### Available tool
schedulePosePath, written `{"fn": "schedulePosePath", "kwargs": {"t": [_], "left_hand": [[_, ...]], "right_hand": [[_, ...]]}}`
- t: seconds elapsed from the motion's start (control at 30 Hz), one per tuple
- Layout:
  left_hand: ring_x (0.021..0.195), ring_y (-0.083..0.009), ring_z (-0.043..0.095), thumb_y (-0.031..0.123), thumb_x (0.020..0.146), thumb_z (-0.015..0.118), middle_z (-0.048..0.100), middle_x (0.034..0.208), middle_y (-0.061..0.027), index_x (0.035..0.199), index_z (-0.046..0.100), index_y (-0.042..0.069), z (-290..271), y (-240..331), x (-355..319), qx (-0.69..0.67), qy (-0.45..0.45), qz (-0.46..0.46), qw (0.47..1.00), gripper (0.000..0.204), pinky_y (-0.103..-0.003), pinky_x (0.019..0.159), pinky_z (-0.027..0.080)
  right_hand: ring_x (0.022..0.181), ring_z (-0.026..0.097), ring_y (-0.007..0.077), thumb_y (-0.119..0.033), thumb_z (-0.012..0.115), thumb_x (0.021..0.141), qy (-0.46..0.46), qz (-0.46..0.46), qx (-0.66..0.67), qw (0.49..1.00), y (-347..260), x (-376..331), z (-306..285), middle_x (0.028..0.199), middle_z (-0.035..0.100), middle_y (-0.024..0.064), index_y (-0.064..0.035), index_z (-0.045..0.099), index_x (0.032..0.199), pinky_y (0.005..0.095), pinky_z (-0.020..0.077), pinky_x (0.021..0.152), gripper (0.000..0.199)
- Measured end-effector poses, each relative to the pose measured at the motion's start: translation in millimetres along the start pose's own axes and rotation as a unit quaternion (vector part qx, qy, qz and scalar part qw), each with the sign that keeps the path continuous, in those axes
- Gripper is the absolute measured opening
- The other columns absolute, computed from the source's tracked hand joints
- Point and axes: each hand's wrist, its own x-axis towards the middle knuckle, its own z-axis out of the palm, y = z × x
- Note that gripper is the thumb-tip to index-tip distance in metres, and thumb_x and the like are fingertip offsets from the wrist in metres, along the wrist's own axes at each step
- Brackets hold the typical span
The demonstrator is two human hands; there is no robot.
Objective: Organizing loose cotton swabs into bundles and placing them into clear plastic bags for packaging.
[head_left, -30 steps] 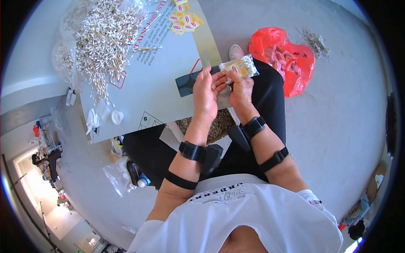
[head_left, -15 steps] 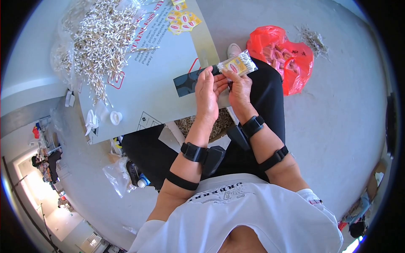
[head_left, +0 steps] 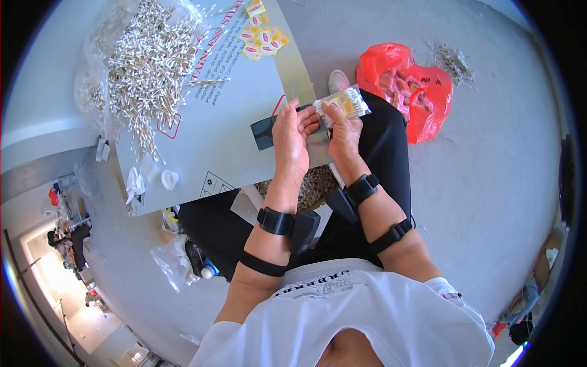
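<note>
Over the table's right edge, my right hand (head_left: 344, 131) pinches a clear packet of cotton swabs (head_left: 356, 103) with a yellow card inside. The thumb lies on top of the packet, and the swab tips point toward my left hand. My left hand (head_left: 291, 137) is open, its fingers stretched out and their tips close to the packet's left end; whether they touch it I cannot tell. Beneath that hand, a dark strip (head_left: 262, 134) lies on the table. A large heap of loose cotton swabs (head_left: 153, 67) spreads over the table's far left, partly in a clear plastic bag (head_left: 92, 76).
Several yellow cards (head_left: 264, 41) lie at the table's (head_left: 226, 147) far edge. A white round cap (head_left: 169, 179) sits near its left corner. Below the near edge is a box of brownish sticks (head_left: 309, 186). A red plastic bag (head_left: 373, 64) of pink packets stands on the floor beside scattered sticks (head_left: 454, 64).
My left hand has shifted slightly left and lower. The packet in my right hand has tilted and dropped a little, with my right hand still pinching it.
</note>
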Motion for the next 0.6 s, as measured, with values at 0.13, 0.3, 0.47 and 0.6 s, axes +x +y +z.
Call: {"fn": "schedulePosePath", "kwargs": {"t": [0.13,0.3,0.47,0.6], "left_hand": [[0.096,-0.0262,0.063,0.042,0.101,0.047,0.059,0.115,-0.0269,0.142,0.03,-0.006,-2,4,5,0.014,-0.052,-0.003,0.999,0.065,-0.036,0.086,0.051],[0.099,-0.0283,0.063,0.039,0.102,0.047,0.058,0.117,-0.0282,0.142,0.027,-0.006,0,9,1,0.016,-0.074,0.004,0.997,0.064,-0.039,0.089,0.051],[0.103,-0.0287,0.062,0.039,0.102,0.047,0.06,0.114,-0.0257,0.146,0.026,-0.003,-6,0,7,-0.035,-0.086,-0.013,0.996,0.065,-0.037,0.09,0.05],[0.108,-0.0306,0.061,0.033,0.102,0.046,0.059,0.12,-0.0268,0.143,0.031,-0.001,-7,6,9,-0.059,-0.128,-0.037,0.989,0.055,-0.041,0.093,0.048]], "right_hand": [[0.082,0.062,0.0122,-0.008,0.076,0.08,-0.017,-0.019,0.007,1.0,3,1,-1,0.094,0.066,0.0039,-0.0002,0.063,0.102,0.0265,0.0481,0.074,0.027],[0.082,0.061,0.0109,-0.012,0.076,0.082,-0.035,-0.026,-0.005,0.999,0,-3,-1,0.094,0.066,0.0034,0.0,0.063,0.103,0.0258,0.0475,0.073,0.027],[0.081,0.06,0.01,-0.012,0.075,0.083,-0.043,-0.033,-0.024,0.998,1,-6,1,0.094,0.066,0.0028,-0.0004,0.064,0.103,0.025,0.047,0.073,0.026],[0.08,0.06,0.0093,-0.011,0.075,0.083,-0.039,-0.029,-0.026,0.998,1,-1,-4,0.094,0.066,0.0026,-0.0004,0.065,0.102,0.0246,0.0471,0.072,0.024]]}}
